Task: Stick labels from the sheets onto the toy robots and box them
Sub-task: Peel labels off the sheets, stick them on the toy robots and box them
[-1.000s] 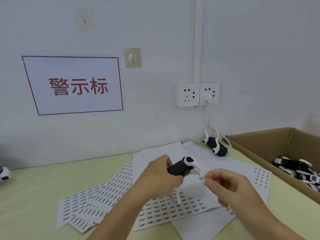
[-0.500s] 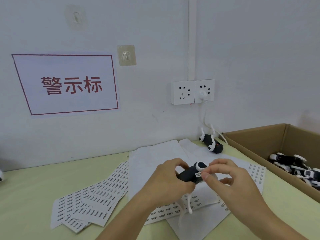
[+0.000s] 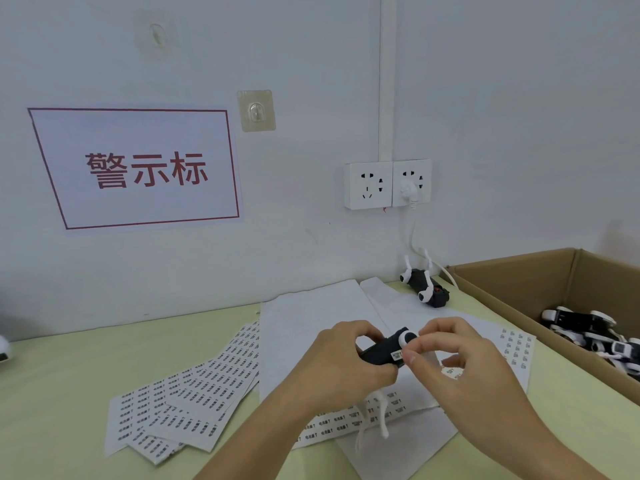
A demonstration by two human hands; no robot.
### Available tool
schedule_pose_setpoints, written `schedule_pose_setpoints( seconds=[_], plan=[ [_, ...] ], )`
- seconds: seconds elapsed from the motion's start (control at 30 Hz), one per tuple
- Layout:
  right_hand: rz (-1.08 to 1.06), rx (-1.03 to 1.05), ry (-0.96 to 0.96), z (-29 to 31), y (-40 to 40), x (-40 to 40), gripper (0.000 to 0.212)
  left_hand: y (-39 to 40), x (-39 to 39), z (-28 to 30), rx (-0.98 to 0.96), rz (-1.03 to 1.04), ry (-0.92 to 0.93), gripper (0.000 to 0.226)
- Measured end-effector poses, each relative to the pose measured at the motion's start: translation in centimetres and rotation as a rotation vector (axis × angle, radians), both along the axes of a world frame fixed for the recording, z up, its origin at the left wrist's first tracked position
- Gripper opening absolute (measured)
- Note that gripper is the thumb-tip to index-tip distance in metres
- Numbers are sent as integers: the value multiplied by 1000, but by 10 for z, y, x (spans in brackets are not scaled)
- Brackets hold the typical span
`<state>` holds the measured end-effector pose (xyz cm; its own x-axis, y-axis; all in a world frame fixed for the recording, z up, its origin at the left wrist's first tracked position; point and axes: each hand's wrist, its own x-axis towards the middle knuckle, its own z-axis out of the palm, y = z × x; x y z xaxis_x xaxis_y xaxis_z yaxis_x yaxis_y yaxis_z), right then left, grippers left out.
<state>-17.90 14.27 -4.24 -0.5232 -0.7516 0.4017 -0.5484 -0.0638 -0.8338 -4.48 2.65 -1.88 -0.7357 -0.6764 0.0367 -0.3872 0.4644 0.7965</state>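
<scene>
Black and white, the toy robot [image 3: 386, 349] sits lifted above the label sheets [image 3: 194, 393], gripped in your left hand [image 3: 341, 367]. Your right hand [image 3: 460, 365] pinches its end, thumb pressing a small label [image 3: 397, 356] onto the body. Another robot [image 3: 424, 289] lies by the wall; more fill the cardboard box [image 3: 519, 289] at right.

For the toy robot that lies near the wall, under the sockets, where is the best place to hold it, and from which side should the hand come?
Probably the black body of the toy robot by the wall, gripped across its width from above. It lies on its side on the table, its thin white legs sticking up and outward; these look too slender to hold. The right hand is nearer and could come between the legs, avoiding the white cable behind.
</scene>
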Motion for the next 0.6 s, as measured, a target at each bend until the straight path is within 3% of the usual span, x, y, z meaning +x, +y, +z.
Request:
schedule_pose_setpoints(
  seconds=[0.6],
  plan=[
    [-6,-22,1,0,-1,1,22,-2,1,-2,65,-35,-24,32]
  ],
)
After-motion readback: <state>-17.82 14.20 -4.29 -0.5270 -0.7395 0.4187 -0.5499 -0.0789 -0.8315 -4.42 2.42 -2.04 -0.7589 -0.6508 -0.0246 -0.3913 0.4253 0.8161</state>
